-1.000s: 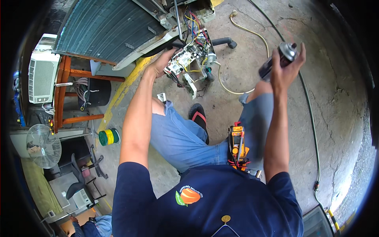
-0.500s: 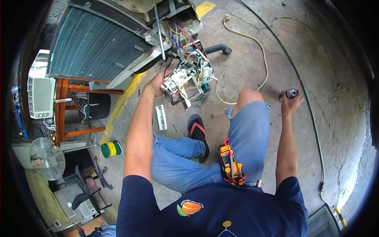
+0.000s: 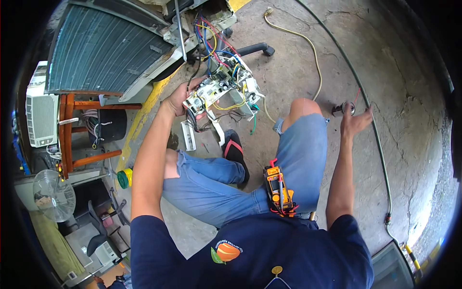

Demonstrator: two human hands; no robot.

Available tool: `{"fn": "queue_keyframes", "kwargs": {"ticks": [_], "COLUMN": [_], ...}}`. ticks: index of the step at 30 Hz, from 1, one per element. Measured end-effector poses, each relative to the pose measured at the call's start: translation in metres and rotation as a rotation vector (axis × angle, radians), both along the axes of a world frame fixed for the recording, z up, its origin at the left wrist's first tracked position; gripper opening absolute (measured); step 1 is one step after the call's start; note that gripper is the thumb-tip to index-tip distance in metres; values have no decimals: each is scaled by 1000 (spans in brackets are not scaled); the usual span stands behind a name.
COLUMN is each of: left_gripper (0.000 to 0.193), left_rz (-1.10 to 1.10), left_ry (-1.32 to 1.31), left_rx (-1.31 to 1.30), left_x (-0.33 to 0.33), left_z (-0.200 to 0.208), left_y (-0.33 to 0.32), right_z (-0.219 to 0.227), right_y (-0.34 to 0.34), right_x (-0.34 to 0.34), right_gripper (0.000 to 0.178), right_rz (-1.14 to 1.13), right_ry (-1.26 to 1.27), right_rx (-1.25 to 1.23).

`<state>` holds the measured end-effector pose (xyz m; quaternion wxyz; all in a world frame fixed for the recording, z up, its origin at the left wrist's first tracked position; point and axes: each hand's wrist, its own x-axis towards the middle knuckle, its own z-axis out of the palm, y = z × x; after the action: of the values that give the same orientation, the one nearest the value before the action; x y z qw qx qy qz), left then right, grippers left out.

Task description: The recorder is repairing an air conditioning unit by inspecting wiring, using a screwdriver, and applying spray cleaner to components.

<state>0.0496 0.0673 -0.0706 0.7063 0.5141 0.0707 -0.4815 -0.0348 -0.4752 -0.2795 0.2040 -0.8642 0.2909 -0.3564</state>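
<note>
Head view, left to right. Far left: white window unit [image 3: 41, 113] beside a red-brown wooden stand [image 3: 72, 130], a pedestal fan [image 3: 54, 195] below them, and a green-and-yellow tape roll [image 3: 124, 177] on the floor. Top left: large air-conditioner coil [image 3: 103, 48], fins facing you, tilted.

Your left arm runs straight up from the shoulder, elbow nearly locked, wrist bent in toward the unit. Your left hand [image 3: 179, 98] has its grip closed on the left end of the white circuit board [image 3: 219, 89], fingers wrapped under the edge. Board sits tilted, just below the open end of the coil, with red, blue, yellow and black wires [image 3: 216, 41] running up into the unit.

Centre: black-and-red sandal [image 3: 236, 149] on the concrete floor [image 3: 288, 72] between your knees; orange multimeter [image 3: 278, 190] lying on your right thigh.

Your right arm is extended forward past the right knee, elbow straight. Your right hand [image 3: 355, 123] is half open, fingers loose, fingertips touching or just beside a small dark cylindrical part [image 3: 343, 109] on the floor; can't tell if it's gripped. Green hose [image 3: 370, 120] runs just right of it.
</note>
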Motion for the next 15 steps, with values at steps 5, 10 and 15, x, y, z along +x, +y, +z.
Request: {"fn": "queue_keyframes", "kwargs": {"ticks": [5,10,15], "left_gripper": [55,55,54], "left_rz": [80,54,83], "left_ry": [39,-15,-44], "left_rx": [79,115,115], "left_x": [-7,3,-4], "left_z": [16,16,10], "left_y": [2,-16,-8], "right_z": [105,79,52], "right_y": [99,199,246], "right_x": [49,122,122], "right_gripper": [44,60,55], "right_rz": [644,1129,1185], "right_ry": [-111,427,646], "right_rx": [543,995,1821]}}
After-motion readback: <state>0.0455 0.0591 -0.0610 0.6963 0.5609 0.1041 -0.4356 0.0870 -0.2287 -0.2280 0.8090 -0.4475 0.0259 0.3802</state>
